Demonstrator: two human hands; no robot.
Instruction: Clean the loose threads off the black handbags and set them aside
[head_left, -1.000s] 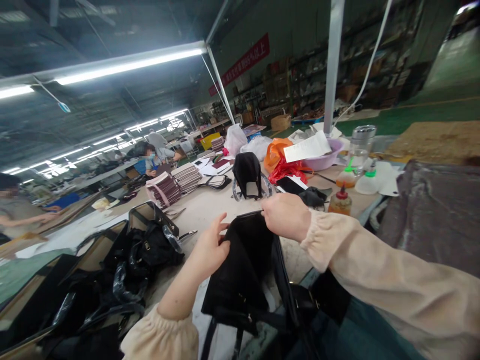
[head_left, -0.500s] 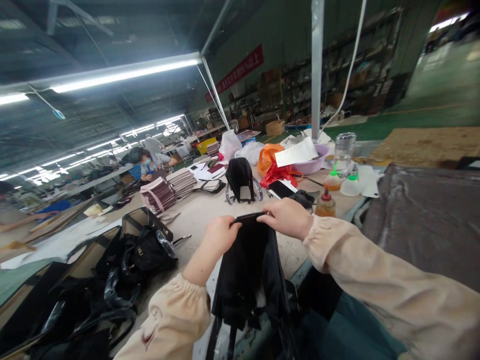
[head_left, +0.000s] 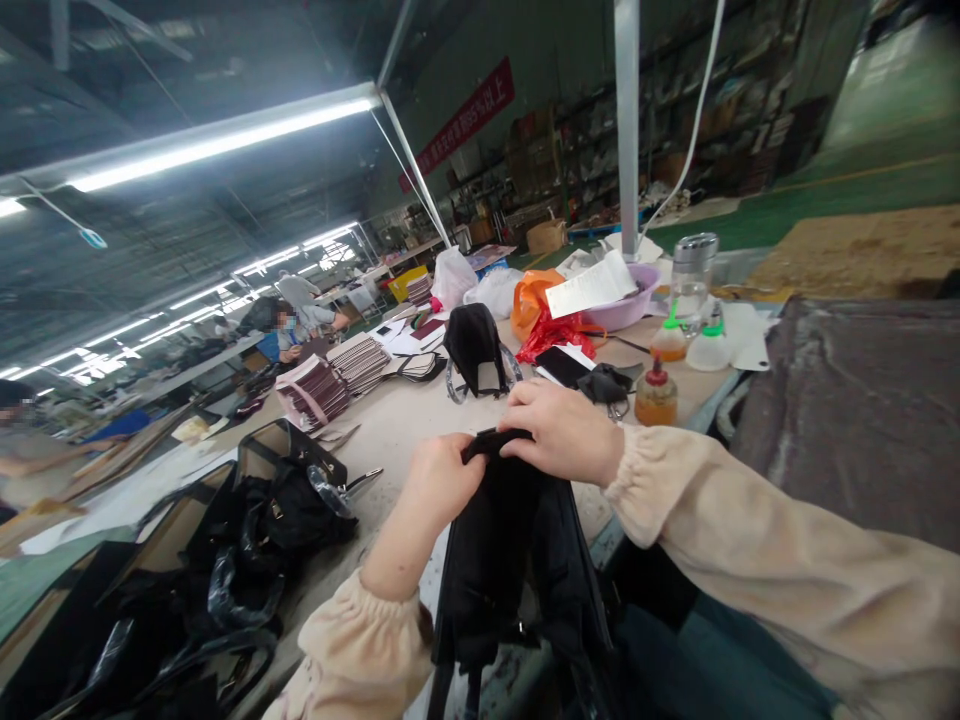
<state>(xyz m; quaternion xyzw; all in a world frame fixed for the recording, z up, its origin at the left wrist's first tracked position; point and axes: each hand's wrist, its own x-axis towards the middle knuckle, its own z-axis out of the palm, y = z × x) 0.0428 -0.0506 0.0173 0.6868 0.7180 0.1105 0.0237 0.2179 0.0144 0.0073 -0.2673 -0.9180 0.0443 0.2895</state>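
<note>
Two bare hands grip a black bag [head_left: 491,560] upright at the near edge of a table [head_left: 394,430]. The left hand [head_left: 442,475] pinches its top rim between thumb and fingers; the right hand [head_left: 559,430] grips the same rim just beside it. An even pinch and level wrists would likely keep the rim straight. Just beyond stands a second bag [head_left: 472,345], which limits forward reach. More bags [head_left: 300,500] crowd the left side. Near the right wrist, a red-capped bottle [head_left: 656,398] of amber liquid could be knocked; a phone [head_left: 561,365] lies behind.
</note>
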